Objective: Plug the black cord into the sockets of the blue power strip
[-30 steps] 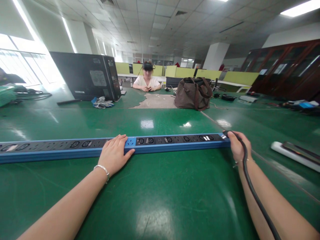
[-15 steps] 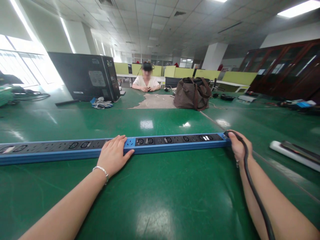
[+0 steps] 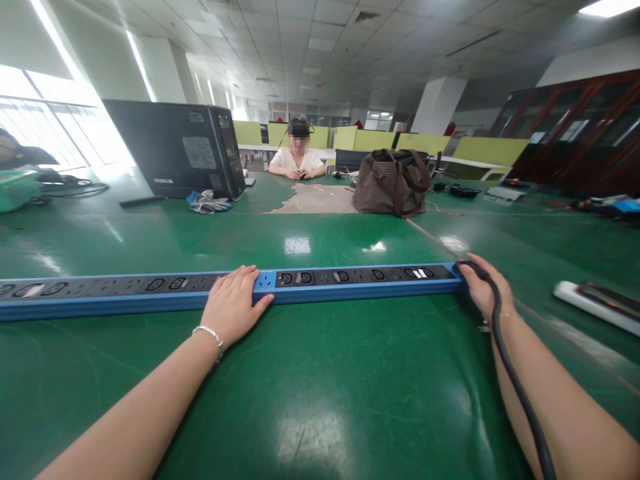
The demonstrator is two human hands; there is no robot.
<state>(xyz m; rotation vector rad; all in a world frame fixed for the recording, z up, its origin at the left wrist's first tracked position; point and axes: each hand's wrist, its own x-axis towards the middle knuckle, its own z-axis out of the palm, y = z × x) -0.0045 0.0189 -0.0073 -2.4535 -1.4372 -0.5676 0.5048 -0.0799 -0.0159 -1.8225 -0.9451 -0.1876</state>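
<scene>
A long blue power strip [image 3: 345,291] with black socket panels lies across the green table, running off the left edge of the view. My left hand [image 3: 233,300] holds it near the middle, fingers over the top and thumb along the front side, beside a blue socket [image 3: 265,279]. At the strip's right end, my right hand [image 3: 485,287] is closed around the black power cord [image 3: 515,380] where it meets the strip. The thumb presses near the cord's base, and some fingers are hidden behind. From there the cord runs down along my right forearm.
A black computer case [image 3: 175,150] stands at the back left, with gloves [image 3: 209,202] before it. A brown bag [image 3: 391,183] sits at the back centre-right. Another person [image 3: 297,157] sits across the table. To the right lies a white bar with a dark object [image 3: 600,307].
The whole view has shifted slightly, so things appear a little farther right and higher. Both hands keep the same hold on the strip and cord.
</scene>
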